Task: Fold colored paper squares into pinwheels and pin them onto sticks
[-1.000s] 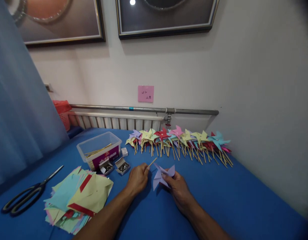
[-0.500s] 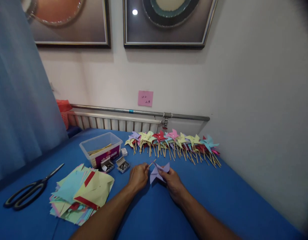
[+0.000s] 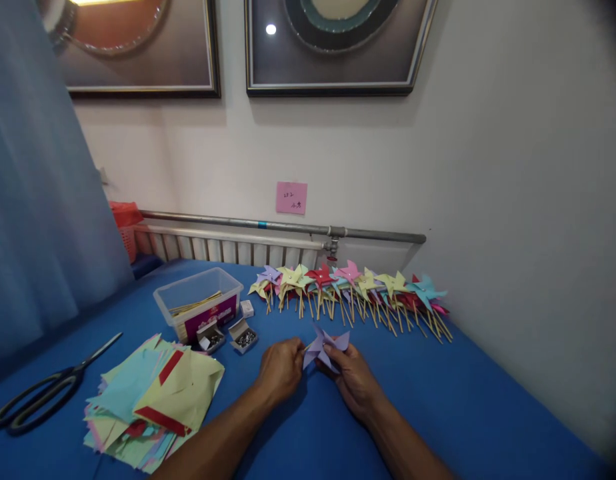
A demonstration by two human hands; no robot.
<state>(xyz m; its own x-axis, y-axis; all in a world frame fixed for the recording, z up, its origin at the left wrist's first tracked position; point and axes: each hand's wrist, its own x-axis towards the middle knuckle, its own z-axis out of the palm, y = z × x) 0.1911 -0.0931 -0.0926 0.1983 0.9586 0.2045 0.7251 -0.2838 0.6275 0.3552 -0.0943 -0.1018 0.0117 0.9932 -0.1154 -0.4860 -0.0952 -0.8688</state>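
A purple paper pinwheel [image 3: 322,349] is pinched in my right hand [image 3: 352,375], with the thumb on its middle. My left hand [image 3: 282,368] is closed around a thin wooden stick [image 3: 307,347], whose end reaches behind the pinwheel's left blade. Whether the stick touches the paper there cannot be made out. Two small open boxes of metal pins [image 3: 245,339] sit left of my left hand. Beyond both hands lies a row of finished pinwheels [image 3: 345,283] in several colours, their sticks pointing toward me.
A clear plastic tub [image 3: 198,300] with sticks stands at the left back, a small white box [image 3: 247,309] beside it. Nearer lie a pile of coloured paper [image 3: 153,400] and black-handled scissors [image 3: 53,390]. A wall and radiator [image 3: 228,248] border the blue table [image 3: 418,413].
My hands have come closer together. The stick, which showed plainly left of the pinwheel, now reaches behind its blade. The camera view has shifted slightly.
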